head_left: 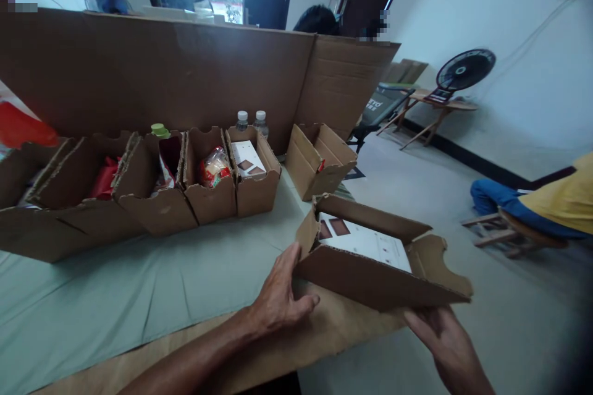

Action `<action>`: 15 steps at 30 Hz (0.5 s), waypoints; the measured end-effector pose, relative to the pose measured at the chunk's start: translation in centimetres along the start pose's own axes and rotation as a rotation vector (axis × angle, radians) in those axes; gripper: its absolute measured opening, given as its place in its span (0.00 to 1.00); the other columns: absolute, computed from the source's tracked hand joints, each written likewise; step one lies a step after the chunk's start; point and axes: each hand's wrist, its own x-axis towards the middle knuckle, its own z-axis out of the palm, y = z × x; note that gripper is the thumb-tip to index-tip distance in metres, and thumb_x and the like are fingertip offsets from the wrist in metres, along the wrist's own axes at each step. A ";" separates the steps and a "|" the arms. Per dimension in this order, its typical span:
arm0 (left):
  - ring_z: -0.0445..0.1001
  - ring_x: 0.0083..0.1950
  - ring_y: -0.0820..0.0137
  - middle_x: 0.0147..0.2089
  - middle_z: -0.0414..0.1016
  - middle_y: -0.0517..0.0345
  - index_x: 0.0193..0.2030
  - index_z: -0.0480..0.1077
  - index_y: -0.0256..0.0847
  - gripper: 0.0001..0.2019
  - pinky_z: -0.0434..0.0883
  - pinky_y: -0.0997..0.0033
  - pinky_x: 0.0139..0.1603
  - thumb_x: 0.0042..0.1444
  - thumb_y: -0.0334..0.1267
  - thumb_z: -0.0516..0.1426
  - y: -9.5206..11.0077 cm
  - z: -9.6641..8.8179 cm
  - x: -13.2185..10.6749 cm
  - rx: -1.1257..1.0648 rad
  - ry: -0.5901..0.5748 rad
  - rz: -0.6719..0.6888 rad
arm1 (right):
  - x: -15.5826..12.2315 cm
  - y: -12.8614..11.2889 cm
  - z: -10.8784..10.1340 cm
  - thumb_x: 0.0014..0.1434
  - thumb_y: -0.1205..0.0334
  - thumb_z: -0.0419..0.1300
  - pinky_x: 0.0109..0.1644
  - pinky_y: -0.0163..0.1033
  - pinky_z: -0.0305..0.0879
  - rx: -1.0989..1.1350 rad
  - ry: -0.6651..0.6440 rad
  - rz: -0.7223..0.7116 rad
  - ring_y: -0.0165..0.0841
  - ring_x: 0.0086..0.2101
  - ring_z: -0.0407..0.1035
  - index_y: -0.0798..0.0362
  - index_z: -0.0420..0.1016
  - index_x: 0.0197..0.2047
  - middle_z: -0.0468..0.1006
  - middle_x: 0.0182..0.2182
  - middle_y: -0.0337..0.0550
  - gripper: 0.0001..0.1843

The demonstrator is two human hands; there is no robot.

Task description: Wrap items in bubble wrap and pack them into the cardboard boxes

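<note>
An open cardboard box (370,280) sits at the table's near right corner, with a white packet bearing brown squares (365,240) lying inside. My left hand (280,299) presses against the box's left end, its fingers curled along the cardboard. My right hand (445,336) supports the box from underneath at its right end, fingers partly hidden by the box. A flat brown cardboard sheet (296,345) lies under the box and my left forearm.
A row of open cardboard boxes (162,197) holding snacks, bottles (250,120) and a white packet stands mid-table, with another open box (319,163) to the right. A tall cardboard wall (185,67) backs them. A fan (463,70) and a seated person (546,203) are at right.
</note>
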 end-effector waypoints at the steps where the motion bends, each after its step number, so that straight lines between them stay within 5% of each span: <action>1: 0.53 0.78 0.43 0.78 0.52 0.35 0.78 0.46 0.35 0.49 0.57 0.37 0.76 0.54 0.43 0.63 -0.2 0.5 0.1 -0.017 0.009 0.000 | 0.4 -0.4 1.4 0.50 0.42 0.71 0.55 0.50 0.77 0.046 -0.009 0.017 0.53 0.53 0.77 0.47 0.75 0.56 0.82 0.51 0.52 0.33; 4: 0.54 0.78 0.44 0.78 0.53 0.38 0.78 0.46 0.39 0.47 0.57 0.37 0.75 0.55 0.40 0.62 -1.2 0.8 -0.5 -0.011 0.135 0.011 | 3.1 -2.3 5.4 0.51 0.41 0.70 0.64 0.54 0.68 0.127 -0.032 0.000 0.51 0.57 0.73 0.48 0.74 0.57 0.81 0.52 0.51 0.34; 9: 0.54 0.78 0.46 0.78 0.53 0.40 0.78 0.44 0.40 0.45 0.58 0.38 0.75 0.56 0.37 0.59 -2.6 -0.8 -0.8 0.048 0.303 -0.007 | 9.0 -4.8 11.2 0.53 0.41 0.69 0.66 0.54 0.64 0.231 -0.145 -0.089 0.48 0.58 0.71 0.50 0.69 0.63 0.79 0.56 0.52 0.39; 12: 0.55 0.77 0.46 0.78 0.53 0.39 0.78 0.44 0.40 0.44 0.59 0.37 0.74 0.57 0.37 0.58 -3.2 -1.9 -0.3 0.068 0.342 -0.007 | 11.0 -4.8 12.4 0.53 0.42 0.69 0.67 0.53 0.63 0.325 -0.213 -0.115 0.46 0.60 0.69 0.49 0.70 0.62 0.78 0.58 0.50 0.37; 15: 0.57 0.77 0.47 0.78 0.54 0.41 0.78 0.44 0.43 0.43 0.60 0.38 0.73 0.59 0.37 0.57 -3.7 -2.7 -0.2 0.095 0.349 -0.007 | 13.6 -4.2 11.4 0.58 0.38 0.61 0.64 0.53 0.67 0.431 -0.168 -0.120 0.45 0.59 0.71 0.46 0.73 0.58 0.79 0.57 0.49 0.31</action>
